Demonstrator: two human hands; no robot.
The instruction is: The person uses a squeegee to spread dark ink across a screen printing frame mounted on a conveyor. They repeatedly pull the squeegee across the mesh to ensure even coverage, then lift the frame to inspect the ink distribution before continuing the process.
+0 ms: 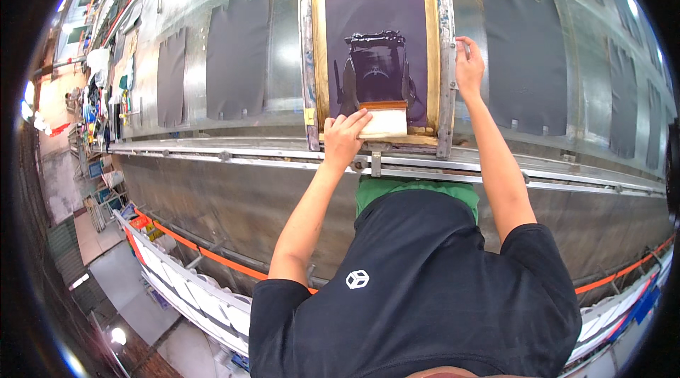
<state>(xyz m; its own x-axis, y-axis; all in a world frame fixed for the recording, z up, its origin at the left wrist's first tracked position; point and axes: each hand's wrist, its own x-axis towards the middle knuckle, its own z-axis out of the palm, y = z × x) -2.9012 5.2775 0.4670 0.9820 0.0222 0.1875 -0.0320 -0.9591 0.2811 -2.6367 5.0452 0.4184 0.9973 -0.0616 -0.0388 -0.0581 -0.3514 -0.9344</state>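
Note:
A screen-printing frame (446,9) lies on the long table in front of me, its dark mesh (375,6) bordered by yellow tape. My left hand (343,138) is closed around the left end of a squeegee (384,123) with a pale handle and a brown blade. The blade rests on the mesh near the frame's close end. Glossy black ink (375,39) lies in a ridge and streaks farther up the mesh. At the frame's right side, my right hand (469,70) has its fingers curled against the outer edge.
Dark fabric panels lie on the table both left (237,52) and right (528,59) of the frame. A metal rail (283,156) runs along the table's near edge. Behind me is a rack with an orange bar (230,262). Assorted items (99,94) crowd the far left.

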